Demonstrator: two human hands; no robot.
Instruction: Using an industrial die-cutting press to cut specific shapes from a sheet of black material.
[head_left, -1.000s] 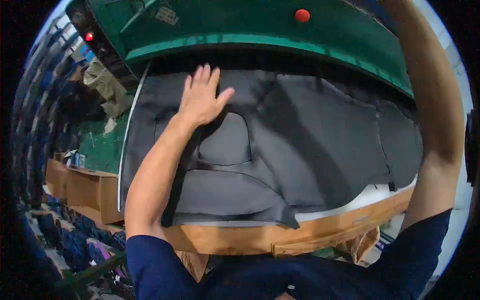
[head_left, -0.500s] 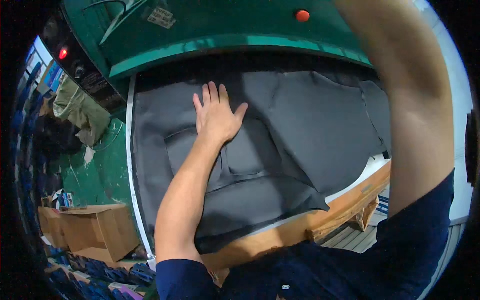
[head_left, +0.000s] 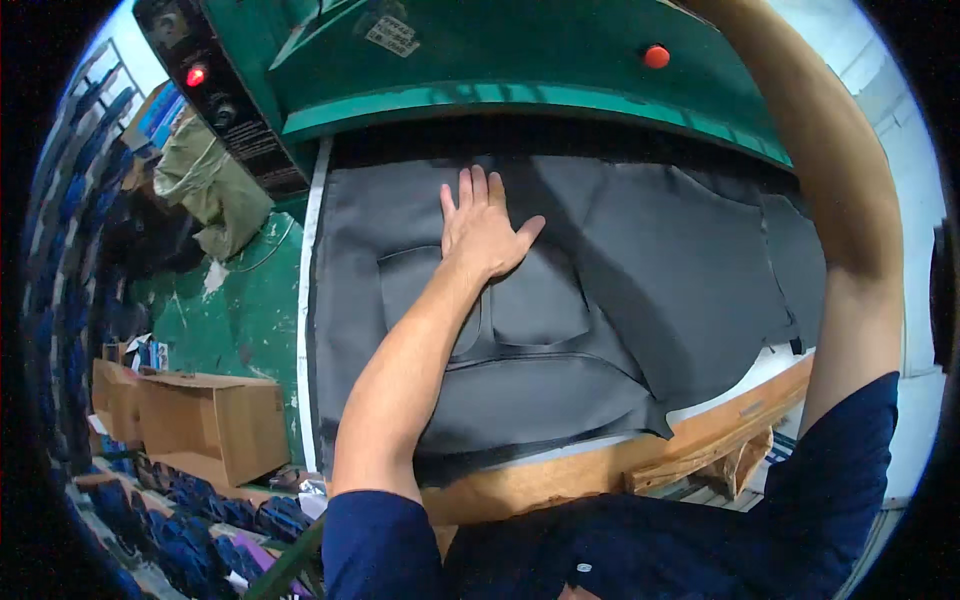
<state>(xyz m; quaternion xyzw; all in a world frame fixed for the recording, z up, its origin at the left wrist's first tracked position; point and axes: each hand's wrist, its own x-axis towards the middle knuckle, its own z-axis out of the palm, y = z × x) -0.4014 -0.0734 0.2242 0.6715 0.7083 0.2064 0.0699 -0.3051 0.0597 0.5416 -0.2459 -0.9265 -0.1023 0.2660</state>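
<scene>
My left hand (head_left: 487, 230) lies flat on a dark grey sheet (head_left: 690, 250) of smooth, leather-like material, with its fingers stretched out and the thumb spread to the right. Nothing is in it. Cut lines divide the sheet into panels: a squarish cut panel (head_left: 540, 305) shows just below the hand, and a wide curved panel (head_left: 540, 400) lies nearer to me. My right arm (head_left: 830, 170) reaches up in front of the green machine (head_left: 540, 50). Only a sliver of my right hand (head_left: 705, 8) shows at the top edge, so its fingers are hidden.
A red button (head_left: 656, 56) sits on the machine's front. To the left is a dark control panel (head_left: 215, 90) with a lit red lamp. A wooden beam (head_left: 560, 480) borders the near side. An open cardboard box (head_left: 250, 430) and a khaki cloth (head_left: 205, 180) are at the left.
The view has shifted, so the sheet and machine appear farther right. My left hand keeps its flat place on the sheet. My right arm has straightened, and its wrist end now shows at the top edge.
</scene>
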